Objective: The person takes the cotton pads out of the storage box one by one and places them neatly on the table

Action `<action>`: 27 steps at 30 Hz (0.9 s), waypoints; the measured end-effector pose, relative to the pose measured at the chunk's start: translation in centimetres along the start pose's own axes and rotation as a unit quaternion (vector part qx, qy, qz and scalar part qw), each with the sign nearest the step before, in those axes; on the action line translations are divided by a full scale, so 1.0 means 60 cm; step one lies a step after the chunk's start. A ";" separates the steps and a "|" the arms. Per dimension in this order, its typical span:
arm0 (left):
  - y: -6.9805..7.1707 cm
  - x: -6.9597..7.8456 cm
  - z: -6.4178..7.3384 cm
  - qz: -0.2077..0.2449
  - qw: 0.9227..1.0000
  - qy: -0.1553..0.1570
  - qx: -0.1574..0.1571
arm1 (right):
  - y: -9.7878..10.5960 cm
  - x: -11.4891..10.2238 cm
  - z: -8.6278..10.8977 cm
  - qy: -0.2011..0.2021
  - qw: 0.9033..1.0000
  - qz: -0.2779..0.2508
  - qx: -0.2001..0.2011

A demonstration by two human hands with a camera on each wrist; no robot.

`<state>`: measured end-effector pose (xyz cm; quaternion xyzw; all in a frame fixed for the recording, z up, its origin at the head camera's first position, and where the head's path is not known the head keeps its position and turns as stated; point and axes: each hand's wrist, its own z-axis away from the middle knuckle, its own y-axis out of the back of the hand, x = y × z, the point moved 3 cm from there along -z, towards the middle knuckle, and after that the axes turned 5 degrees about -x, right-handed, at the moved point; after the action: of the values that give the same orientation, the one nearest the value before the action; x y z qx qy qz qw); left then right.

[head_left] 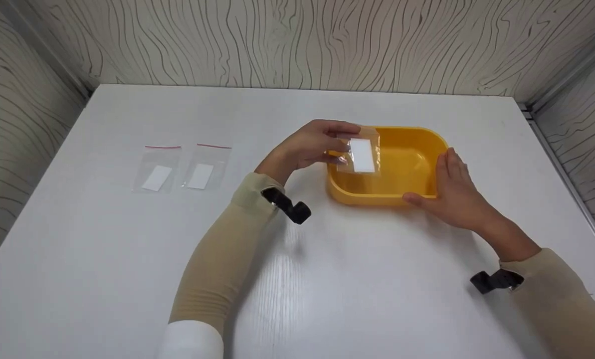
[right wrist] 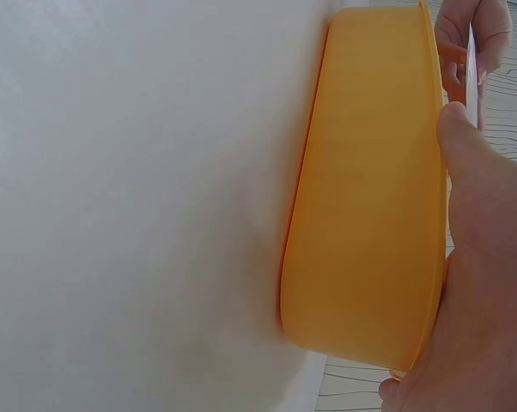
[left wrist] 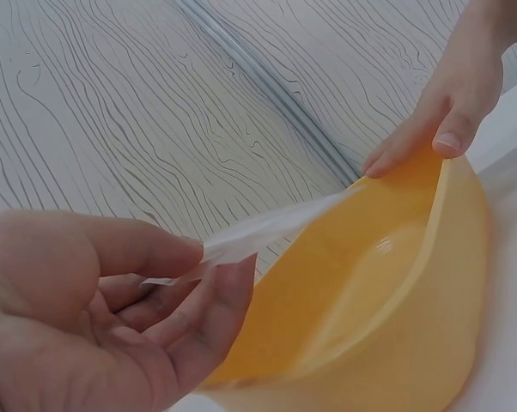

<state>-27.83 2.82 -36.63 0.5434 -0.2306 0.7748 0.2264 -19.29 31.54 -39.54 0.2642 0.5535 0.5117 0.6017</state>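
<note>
My left hand point(head_left: 313, 145) pinches a clear zip bag point(head_left: 377, 162) with a white card point(head_left: 362, 155) inside it. The bag overlaps the left part of a yellow plastic container point(head_left: 397, 199), and in the left wrist view it shows nearly edge-on above the rim. At the container's near right corner, my right hand point(head_left: 457, 194) holds the rim, with its thumb along the front edge and its fingers at the right side. In the right wrist view, the container's outer wall point(right wrist: 370, 180) stands upright on the table.
Two more clear zip bags lie on the white table point(head_left: 127, 279) to the left: one bag point(head_left: 156, 169) and, beside it, another point(head_left: 206, 167), each with a white card and a red seal strip. Wood-patterned panels point(head_left: 297, 45) border the back and sides.
</note>
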 end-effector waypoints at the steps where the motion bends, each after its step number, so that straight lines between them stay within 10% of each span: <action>1: 0.002 0.000 0.001 -0.003 1.000 0.000 0.001 | 0.000 0.000 0.000 0.001 1.000 0.000 0.002; 27: 0.063 -0.009 0.045 -0.010 1.000 -0.015 0.021 | 0.000 -0.001 -0.003 0.010 1.000 0.012 0.010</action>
<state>-27.98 -1.86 -36.76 0.5623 -0.2119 0.7687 0.2192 -19.43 31.46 -39.57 0.2718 0.5616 0.5158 0.5872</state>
